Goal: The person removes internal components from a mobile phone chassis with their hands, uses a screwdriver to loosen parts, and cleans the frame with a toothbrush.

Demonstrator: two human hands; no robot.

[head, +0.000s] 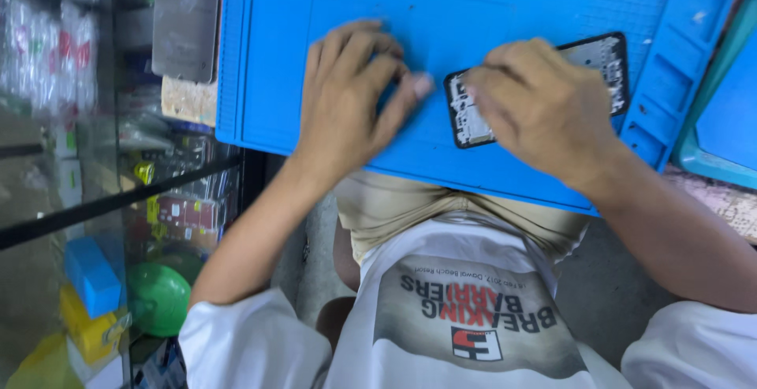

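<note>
Phone (pixel 599 62) lies slantwise near the mat's (pixel 505 3) right edge; right hand (pixel 544 109) presses curled fingers on it, left hand (pixel 351 93), spread, rests beside.

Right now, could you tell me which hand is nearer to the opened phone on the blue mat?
Right. The right hand rests on the opened phone; the left hand lies beside it on the blue mat.

White short-sleeved shirt with printed graphic, beige shorts, bare forearms
</note>
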